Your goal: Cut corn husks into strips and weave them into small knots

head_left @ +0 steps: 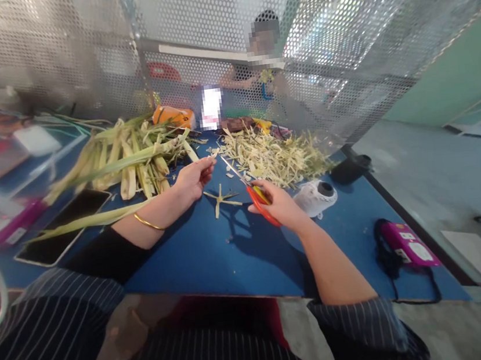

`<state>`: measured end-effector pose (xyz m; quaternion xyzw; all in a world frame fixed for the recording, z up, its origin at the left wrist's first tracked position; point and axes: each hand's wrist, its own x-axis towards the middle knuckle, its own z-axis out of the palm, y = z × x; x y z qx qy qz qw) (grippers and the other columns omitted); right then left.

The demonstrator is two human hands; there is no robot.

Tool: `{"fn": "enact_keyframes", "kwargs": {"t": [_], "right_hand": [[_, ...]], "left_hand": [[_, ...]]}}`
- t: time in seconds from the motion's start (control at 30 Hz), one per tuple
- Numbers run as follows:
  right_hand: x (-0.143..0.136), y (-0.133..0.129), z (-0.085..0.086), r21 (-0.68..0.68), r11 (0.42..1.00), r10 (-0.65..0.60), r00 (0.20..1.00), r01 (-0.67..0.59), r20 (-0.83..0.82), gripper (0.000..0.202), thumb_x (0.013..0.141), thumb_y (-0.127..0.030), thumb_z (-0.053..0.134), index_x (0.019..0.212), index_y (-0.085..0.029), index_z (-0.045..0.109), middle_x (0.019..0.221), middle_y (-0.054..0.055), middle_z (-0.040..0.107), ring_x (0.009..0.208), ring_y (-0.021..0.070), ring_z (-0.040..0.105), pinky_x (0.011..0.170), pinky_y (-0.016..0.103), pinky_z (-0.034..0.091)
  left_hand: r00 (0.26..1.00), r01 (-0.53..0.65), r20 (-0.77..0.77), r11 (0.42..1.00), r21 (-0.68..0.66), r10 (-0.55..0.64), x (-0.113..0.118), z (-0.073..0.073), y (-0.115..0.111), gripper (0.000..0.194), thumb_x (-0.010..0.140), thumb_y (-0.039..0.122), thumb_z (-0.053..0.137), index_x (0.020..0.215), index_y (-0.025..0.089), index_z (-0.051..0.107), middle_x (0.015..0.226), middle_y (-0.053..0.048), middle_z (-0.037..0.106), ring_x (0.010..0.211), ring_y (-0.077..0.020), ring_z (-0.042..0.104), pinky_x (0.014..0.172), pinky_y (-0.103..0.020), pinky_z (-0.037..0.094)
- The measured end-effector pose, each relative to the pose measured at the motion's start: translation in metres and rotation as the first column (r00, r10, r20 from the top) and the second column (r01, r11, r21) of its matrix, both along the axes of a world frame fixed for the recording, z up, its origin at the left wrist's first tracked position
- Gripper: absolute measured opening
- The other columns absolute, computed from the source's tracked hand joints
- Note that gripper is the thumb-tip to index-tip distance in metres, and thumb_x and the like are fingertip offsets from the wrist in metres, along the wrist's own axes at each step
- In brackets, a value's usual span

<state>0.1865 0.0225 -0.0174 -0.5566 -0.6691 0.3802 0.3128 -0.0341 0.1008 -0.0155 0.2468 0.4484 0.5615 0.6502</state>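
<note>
My right hand (279, 201) grips a pair of scissors (262, 203) with red and yellow handles, the blades pointing up and left. Between the fingertips of my left hand (197, 180) is a small pale piece of leaf (215, 153), close to the scissor tips. On the blue tabletop (198, 261) below lies a star-shaped piece of folded leaf strips (221, 200), apart from both hands. Long pale-green leaf stalks (127, 164) are heaped left of my left hand. A pile of cut leaf scraps (272, 155) spreads behind the scissors.
A dark tablet or phone (68, 224) lies at left under a long leaf. A thread cone in white netting (317, 197) lies right, near a magenta box with a black strap (408, 244). A lit phone (210, 107) stands before a perforated metal screen (203, 15); a person sits behind it.
</note>
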Motion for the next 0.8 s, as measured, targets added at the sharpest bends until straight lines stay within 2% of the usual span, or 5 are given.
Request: {"fn": "enact_keyframes", "kwargs": {"t": [0.1,0.3,0.53,0.8], "right_hand": [[-0.004,-0.001,-0.001,0.024,1.000,-0.015,1.000,0.015,-0.002,0.072,0.058,-0.038,0.082,0.123,-0.020,0.056,0.090,0.001,0.063,0.082,0.0190,0.063,0.082,0.037,0.051],[-0.006,-0.001,-0.006,0.073,0.997,-0.013,1.000,0.015,-0.025,0.060,0.064,-0.041,0.078,0.118,-0.020,0.059,0.082,0.000,0.064,0.075,0.0177,0.062,0.072,0.033,0.051],[-0.007,-0.001,-0.010,0.139,0.990,-0.012,1.000,0.012,-0.004,0.050,0.071,-0.042,0.072,0.115,-0.020,0.063,0.092,0.005,0.071,0.083,0.0213,0.067,0.078,0.036,0.054],[-0.008,0.001,-0.016,0.174,0.985,-0.011,1.000,0.012,-0.008,0.048,0.073,-0.043,0.070,0.113,-0.017,0.066,0.089,0.005,0.071,0.077,0.0191,0.065,0.072,0.032,0.053]], "left_hand": [[1.000,0.018,0.006,1.000,-0.004,-0.018,0.003,0.000,-0.003,0.008,0.069,0.017,0.076,0.064,0.017,0.070,0.068,-0.003,0.067,0.057,-0.0057,0.054,0.056,-0.019,0.043],[0.997,0.072,0.017,0.997,-0.033,-0.072,0.012,0.000,-0.012,0.007,0.073,0.016,0.074,0.067,0.016,0.070,0.070,-0.003,0.068,0.060,-0.0068,0.059,0.058,-0.019,0.046],[0.996,0.079,0.040,0.995,-0.055,-0.077,0.017,-0.001,-0.016,0.012,0.076,0.013,0.071,0.065,0.015,0.067,0.068,-0.002,0.067,0.061,-0.0064,0.060,0.062,-0.019,0.049],[0.996,0.089,0.038,0.992,-0.089,-0.086,0.018,0.003,-0.019,0.012,0.076,0.014,0.073,0.065,0.015,0.068,0.066,-0.003,0.066,0.057,-0.0060,0.058,0.058,-0.019,0.050]]}}
